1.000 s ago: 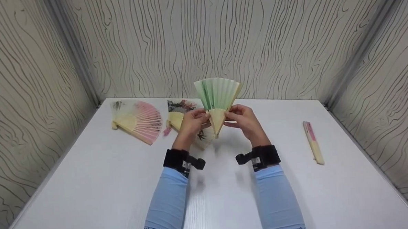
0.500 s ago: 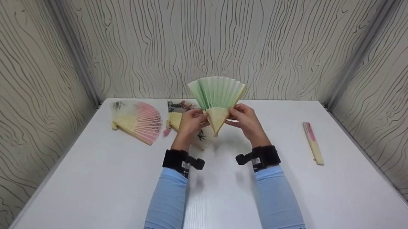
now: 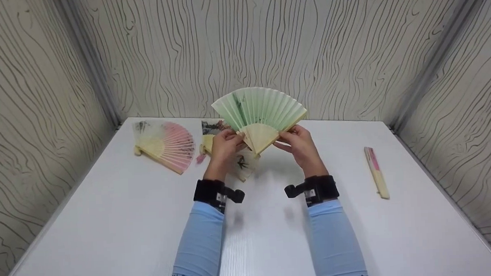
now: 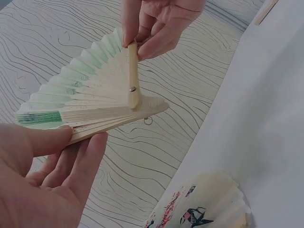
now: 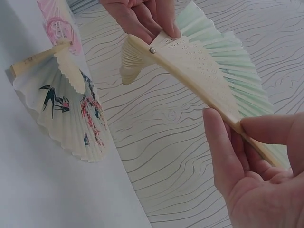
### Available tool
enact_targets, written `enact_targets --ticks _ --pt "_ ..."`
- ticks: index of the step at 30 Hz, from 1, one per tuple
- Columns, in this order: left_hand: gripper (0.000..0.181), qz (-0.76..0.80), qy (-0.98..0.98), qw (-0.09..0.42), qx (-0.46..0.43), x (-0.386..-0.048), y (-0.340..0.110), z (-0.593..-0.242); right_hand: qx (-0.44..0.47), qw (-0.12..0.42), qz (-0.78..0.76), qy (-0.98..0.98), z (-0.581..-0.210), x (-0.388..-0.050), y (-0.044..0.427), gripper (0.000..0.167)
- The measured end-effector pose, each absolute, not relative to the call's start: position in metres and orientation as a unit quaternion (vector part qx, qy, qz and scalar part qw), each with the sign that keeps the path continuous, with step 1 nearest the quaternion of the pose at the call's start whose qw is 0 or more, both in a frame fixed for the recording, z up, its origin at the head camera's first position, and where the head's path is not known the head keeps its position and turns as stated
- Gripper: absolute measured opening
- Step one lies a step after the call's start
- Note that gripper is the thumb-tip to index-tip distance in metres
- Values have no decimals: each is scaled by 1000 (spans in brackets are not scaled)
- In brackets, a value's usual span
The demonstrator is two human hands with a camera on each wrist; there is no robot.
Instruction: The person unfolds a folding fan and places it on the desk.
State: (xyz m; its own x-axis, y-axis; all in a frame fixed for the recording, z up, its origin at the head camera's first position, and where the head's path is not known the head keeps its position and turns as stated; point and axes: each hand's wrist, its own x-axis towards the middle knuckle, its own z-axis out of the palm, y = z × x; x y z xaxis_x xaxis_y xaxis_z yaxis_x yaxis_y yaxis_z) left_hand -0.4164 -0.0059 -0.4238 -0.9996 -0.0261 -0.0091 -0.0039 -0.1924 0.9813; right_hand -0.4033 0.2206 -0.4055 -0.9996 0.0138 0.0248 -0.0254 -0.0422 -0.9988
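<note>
A green folding fan with pale wooden ribs is spread partly open, held up above the back of the table between both hands. My left hand pinches the fan's left ribs between thumb and fingers; in the left wrist view several ribs there still lie stacked together. The right outer rib is pinched by my right hand, as the right wrist view also shows. A metal rivet joins the ribs at the pivot, and a small ring hangs there. Behind my left hand lies a spread fan with a swallow and blossoms, partly hidden.
On the white table, a spread pink fan with a wooden handle lies at the back left. A folded fan in pink and wood lies on the right. Wood-grain patterned panels stand around the back and sides.
The green fan has spread from a narrow wedge to a wide arc. My hands have drawn slightly apart, with the fan's pivot rising a little. The fans on the table have stayed put.
</note>
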Motion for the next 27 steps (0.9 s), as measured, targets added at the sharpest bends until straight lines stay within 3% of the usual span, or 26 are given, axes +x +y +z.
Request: enact_targets --ticks 11,23,27 --pt "29 -833 -549 41 52 -418 -4 -423 -9 29 779 -627 -407 -404 224 48" --pt "26 -903 -401 112 107 -421 7 -421 -23 9 848 -529 -406 -409 226 23" --pt "20 -900 -397 123 128 -423 3 -421 -35 27 839 -543 -407 -409 233 25"
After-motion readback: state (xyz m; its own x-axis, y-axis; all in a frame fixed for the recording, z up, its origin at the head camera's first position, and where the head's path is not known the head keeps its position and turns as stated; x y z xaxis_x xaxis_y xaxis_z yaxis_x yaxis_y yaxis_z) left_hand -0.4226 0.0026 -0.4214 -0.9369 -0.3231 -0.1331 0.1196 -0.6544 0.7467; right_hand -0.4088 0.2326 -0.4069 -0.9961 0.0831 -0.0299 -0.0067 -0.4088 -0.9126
